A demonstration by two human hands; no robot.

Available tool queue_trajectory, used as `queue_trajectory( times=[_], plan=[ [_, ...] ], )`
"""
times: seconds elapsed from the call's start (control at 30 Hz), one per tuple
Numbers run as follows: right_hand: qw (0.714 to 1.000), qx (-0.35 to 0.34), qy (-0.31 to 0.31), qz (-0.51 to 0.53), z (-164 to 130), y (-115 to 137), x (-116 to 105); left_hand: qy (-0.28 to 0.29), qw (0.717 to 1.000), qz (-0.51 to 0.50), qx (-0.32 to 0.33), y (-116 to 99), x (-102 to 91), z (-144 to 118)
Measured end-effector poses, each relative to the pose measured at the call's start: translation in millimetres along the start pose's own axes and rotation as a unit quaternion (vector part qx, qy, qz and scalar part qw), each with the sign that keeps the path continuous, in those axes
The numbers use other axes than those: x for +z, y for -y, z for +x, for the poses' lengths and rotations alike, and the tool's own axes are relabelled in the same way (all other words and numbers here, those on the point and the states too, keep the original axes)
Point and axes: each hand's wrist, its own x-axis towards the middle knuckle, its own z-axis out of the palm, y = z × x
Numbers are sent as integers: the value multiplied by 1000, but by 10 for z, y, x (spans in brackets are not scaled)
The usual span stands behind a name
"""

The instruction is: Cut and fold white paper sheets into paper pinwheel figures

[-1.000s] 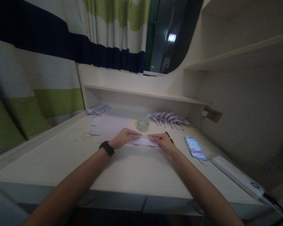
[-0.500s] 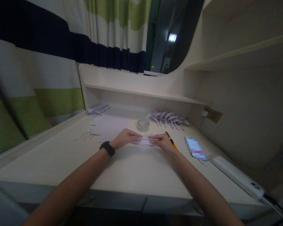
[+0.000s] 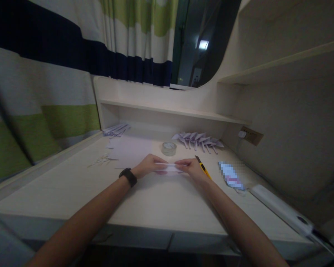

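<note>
White paper strip (image 3: 169,167), folded narrow, lies on the desk (image 3: 156,200) straight ahead of the person, between both hands. Long axis runs left to right, parallel to the desk's front edge.

Left hand (image 3: 149,165): fingers curled, tips pinching the strip's left end; black watch (image 3: 128,177) on that wrist. Right hand (image 3: 192,169): fingertips pinching the right end, just opposite. Both hands are closed on the paper and neither is spread flat. The two stand about equally near; each owns one end, so the strip spans the gap between them. Whether its lower edge touches the desk or is lifted slightly cannot be told in this dim light.

Surroundings: tape roll (image 3: 168,148) just beyond the strip, apart from it. Yellow utility knife (image 3: 203,168) just beside the right hand, on its outer side, pointing away from the person. Row of folded paper pieces (image 3: 198,139) along the back right; another bundle of folded pieces (image 3: 116,129) back left. Flat sheet (image 3: 128,150) beyond the left hand. Small paper scraps (image 3: 101,160) further left.
</note>
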Motion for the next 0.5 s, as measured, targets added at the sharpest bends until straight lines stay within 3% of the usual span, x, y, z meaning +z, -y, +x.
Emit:
queue_trajectory(
  times=[0.3, 0.5],
  plan=[
    [999, 6, 43, 9, 6, 6, -18, 20, 1000, -19, 7, -10, 9, -20],
    [999, 8, 34, 22, -18, 17, 5, -12, 1000, -24, 3, -33, 26, -17]
  ],
)
